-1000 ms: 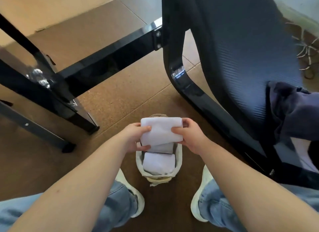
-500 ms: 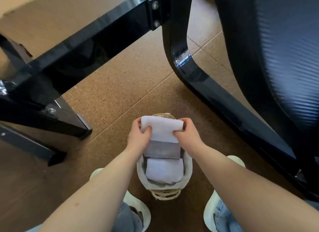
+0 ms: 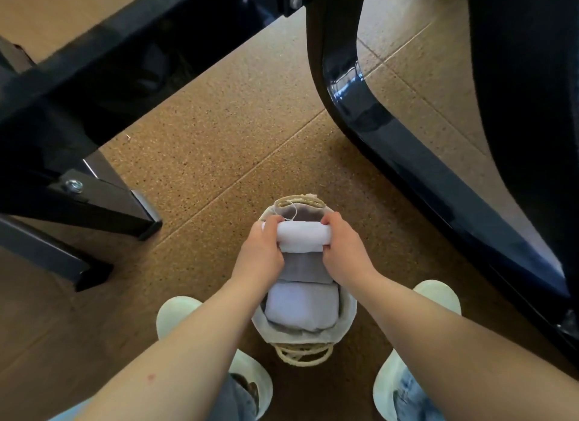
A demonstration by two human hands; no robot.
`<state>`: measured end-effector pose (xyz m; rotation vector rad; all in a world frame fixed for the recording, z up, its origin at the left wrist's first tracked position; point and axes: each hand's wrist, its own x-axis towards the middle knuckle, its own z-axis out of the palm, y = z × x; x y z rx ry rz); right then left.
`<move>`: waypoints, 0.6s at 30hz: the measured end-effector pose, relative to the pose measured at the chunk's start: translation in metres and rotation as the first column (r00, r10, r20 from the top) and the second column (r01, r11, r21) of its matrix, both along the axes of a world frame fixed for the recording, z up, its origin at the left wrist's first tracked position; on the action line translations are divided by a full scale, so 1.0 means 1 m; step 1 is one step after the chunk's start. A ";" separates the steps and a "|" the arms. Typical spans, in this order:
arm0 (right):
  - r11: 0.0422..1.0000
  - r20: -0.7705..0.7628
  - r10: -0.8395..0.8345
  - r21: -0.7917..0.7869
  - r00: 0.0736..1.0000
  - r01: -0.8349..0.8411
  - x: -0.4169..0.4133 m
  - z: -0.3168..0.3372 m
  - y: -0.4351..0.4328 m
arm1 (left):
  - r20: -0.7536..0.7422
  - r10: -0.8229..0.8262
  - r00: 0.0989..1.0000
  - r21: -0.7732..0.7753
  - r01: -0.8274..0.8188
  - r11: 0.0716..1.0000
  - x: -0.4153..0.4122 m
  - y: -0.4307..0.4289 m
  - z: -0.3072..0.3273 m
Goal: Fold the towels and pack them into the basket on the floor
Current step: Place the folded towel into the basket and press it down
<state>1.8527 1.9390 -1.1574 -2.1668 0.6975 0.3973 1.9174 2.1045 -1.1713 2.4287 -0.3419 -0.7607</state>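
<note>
as left hand (image 3: 260, 255) and right hand (image 3: 345, 252) grip the folded towel (image 3: 302, 239), packing seems underway; next, tuck it into the basket (image 3: 348, 312).

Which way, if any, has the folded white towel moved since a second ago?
Yes. The folded white towel has sunk into the far end of the woven basket, whose far rim, earlier covered, now shows.

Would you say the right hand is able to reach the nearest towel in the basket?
Probably yes: the nearest towel lies uncovered at the near end of the basket, close to the right hand. That hand and the left hand grip the far towel, though, so it must let go first.
</note>
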 end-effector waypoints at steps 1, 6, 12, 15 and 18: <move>0.999 -0.022 0.028 -0.015 0.999 -0.029 0.002 -0.001 0.000 | -0.007 -0.034 0.999 0.034 0.034 0.999 0.002 -0.002 0.000; 0.987 -0.219 0.143 -0.043 0.965 -0.156 0.021 0.002 -0.006 | 0.017 -0.083 0.996 0.142 0.080 0.987 0.012 -0.007 0.008; 0.975 -0.273 0.190 -0.061 0.943 -0.214 0.028 -0.001 -0.004 | 0.183 -0.187 0.965 0.351 0.113 0.930 0.003 0.000 0.016; 0.964 -0.291 0.198 -0.113 0.936 -0.239 0.030 -0.005 0.000 | 0.328 -0.306 0.894 0.335 0.193 0.922 0.000 0.005 0.007; 0.933 -0.261 0.257 -0.184 0.931 -0.309 0.026 -0.007 0.003 | 0.378 -0.496 0.782 0.354 0.373 0.858 -0.006 0.006 0.001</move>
